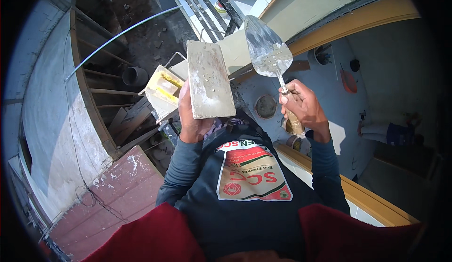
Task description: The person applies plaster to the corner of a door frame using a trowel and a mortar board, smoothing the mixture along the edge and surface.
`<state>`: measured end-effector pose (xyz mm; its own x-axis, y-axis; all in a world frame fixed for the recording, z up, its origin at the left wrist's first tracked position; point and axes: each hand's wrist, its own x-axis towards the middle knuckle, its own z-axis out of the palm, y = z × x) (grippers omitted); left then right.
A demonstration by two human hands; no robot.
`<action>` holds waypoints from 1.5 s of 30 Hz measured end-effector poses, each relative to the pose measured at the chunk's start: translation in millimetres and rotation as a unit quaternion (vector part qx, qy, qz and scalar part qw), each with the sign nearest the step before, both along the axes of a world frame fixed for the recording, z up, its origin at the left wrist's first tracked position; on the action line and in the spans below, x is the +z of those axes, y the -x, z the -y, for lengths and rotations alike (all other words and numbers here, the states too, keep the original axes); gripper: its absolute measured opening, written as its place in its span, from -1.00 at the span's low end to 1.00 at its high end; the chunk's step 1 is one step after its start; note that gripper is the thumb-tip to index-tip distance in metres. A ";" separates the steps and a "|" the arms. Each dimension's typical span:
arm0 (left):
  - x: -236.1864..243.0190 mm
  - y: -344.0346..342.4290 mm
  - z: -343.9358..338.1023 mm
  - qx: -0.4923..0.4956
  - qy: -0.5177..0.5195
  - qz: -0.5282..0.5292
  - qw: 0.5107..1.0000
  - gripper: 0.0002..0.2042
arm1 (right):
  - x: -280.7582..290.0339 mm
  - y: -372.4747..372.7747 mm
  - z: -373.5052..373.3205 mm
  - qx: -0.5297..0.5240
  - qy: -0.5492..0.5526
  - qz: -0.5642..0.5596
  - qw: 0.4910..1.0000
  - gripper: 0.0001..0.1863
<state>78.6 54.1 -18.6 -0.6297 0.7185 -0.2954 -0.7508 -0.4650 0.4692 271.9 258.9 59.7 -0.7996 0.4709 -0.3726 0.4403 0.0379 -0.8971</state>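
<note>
My left hand (193, 123) grips a flat, grey, cement-coated rectangular board (211, 78) from behind and along its left edge, so most of those fingers are hidden. My right hand (303, 107) is wrapped round the handle (294, 121) of a pointing trowel, its broad metal blade (266, 43) raised and smeared with grey mortar. Just left of the board sits a pale, mortar-stained object with a yellow-edged middle (162, 92), partly hidden by the board and my left hand.
A curved concrete wall (52, 97) borders debris, boards and a dark bucket (135, 76) at left. A blue pipe (120, 34) spans the upper left. A red panel (108, 186) is lower left. An orange frame (358, 12) edges a lower space at right, holding buckets (322, 55).
</note>
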 end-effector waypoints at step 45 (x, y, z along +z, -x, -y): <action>-24.0 28.0 -72.2 0.022 -0.071 0.023 0.997 -0.69 | 10.4 -37.4 17.8 0.113 -0.483 -0.089 0.864 -0.68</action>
